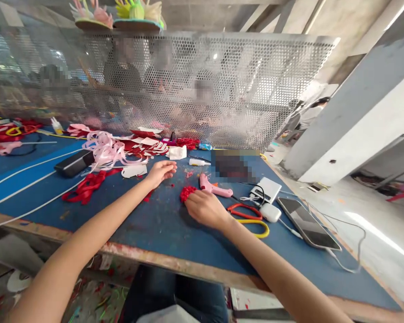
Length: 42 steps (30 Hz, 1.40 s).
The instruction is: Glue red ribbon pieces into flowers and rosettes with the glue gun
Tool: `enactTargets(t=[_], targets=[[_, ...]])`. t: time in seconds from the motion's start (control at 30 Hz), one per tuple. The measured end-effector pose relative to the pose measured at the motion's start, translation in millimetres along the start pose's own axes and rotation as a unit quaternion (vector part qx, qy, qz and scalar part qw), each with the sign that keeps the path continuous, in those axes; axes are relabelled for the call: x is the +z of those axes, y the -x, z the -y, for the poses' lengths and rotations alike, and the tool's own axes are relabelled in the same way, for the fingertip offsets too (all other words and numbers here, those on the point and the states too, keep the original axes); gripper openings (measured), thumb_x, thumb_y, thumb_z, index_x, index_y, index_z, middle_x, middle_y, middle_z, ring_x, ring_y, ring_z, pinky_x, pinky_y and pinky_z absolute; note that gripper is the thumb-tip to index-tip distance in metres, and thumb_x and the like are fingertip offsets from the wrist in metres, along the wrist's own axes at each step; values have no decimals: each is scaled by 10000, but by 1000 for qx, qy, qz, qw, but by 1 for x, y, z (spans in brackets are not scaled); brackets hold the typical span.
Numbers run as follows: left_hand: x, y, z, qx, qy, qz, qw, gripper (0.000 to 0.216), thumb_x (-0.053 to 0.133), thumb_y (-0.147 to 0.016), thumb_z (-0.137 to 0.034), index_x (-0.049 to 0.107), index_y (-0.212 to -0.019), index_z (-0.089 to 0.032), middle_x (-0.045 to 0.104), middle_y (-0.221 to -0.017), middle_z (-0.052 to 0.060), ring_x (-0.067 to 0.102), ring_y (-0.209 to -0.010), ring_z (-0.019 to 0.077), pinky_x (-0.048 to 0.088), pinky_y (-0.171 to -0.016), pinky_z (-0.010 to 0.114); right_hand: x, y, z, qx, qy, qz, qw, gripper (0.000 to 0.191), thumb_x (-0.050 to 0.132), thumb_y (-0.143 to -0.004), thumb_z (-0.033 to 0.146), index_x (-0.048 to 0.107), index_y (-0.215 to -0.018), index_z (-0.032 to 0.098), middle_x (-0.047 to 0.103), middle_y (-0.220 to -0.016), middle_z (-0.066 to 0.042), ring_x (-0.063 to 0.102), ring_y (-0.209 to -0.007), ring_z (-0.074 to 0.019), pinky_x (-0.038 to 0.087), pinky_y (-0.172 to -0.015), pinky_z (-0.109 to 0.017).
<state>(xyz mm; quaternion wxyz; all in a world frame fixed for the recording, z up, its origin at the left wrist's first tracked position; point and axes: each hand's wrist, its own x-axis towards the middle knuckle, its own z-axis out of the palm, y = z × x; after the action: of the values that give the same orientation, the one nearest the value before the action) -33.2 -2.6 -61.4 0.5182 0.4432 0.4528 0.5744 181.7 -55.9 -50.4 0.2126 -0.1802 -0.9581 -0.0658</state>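
Note:
My right hand is closed on a small red ruffled piece at the middle of the blue table. The palm faces down and hides part of it. To the left and farther back, my left hand is held over the table with its fingers loosely bent and a little apart; nothing shows in it. A pink glue gun lies just beyond my right hand. Beside my right wrist are scissors with red and yellow handles. A white tube lies farther back, between the two hands.
Pink ribbon, red ribbon and a black box lie on the left. A phone, a white power bank and cables are on the right. A perforated metal screen stands along the back, with people behind it.

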Motion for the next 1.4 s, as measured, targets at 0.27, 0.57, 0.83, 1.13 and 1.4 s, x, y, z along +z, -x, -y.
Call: enactTargets(t=[0.27, 0.57, 0.83, 1.13, 1.4], targets=[[9, 1, -1, -7, -26, -46, 999, 333, 542, -880, -321, 528, -1167, -152, 562, -1164, 91, 585, -983, 209, 508, -819, 416, -4, -4, -10, 189, 19, -107, 976, 144, 485, -831, 140, 627, -820, 164, 669, -775, -59, 611, -724, -164, 443, -691, -268], [-11, 7, 0, -6, -18, -57, 998, 448, 546, -809, -549, 618, -846, -108, 660, -853, 91, 639, -789, 184, 509, -697, 314, 1, 5, -18, 249, -56, -100, 962, 172, 489, -819, 187, 660, -827, 175, 674, -756, -54, 602, -680, -158, 418, -652, -253], [2, 16, -7, 79, -32, 70, 994, 509, 596, -709, -603, 625, -918, -140, 714, -958, 133, 628, -1027, 242, 450, -897, 335, -5, 12, -29, 283, -74, -125, 948, 166, 488, -810, 200, 650, -781, 180, 658, -716, -40, 568, -631, -146, 389, -610, -244], [2, 18, -1, 140, -187, 63, 970, 213, 709, -604, -185, 626, -797, -146, 709, -807, 69, 663, -788, 199, 494, -732, 311, 0, 8, -26, 267, -110, -111, 951, 165, 489, -804, 195, 652, -783, 181, 664, -732, -41, 575, -637, -142, 409, -639, -248], [2, 21, -7, 178, -247, 54, 951, 295, 516, -569, -27, 678, -766, -176, 710, -836, 30, 591, -731, 156, 414, -599, 240, 1, 8, -27, 277, -152, -116, 942, 152, 506, -778, 193, 658, -766, 193, 656, -719, -43, 559, -642, -158, 398, -647, -280]])
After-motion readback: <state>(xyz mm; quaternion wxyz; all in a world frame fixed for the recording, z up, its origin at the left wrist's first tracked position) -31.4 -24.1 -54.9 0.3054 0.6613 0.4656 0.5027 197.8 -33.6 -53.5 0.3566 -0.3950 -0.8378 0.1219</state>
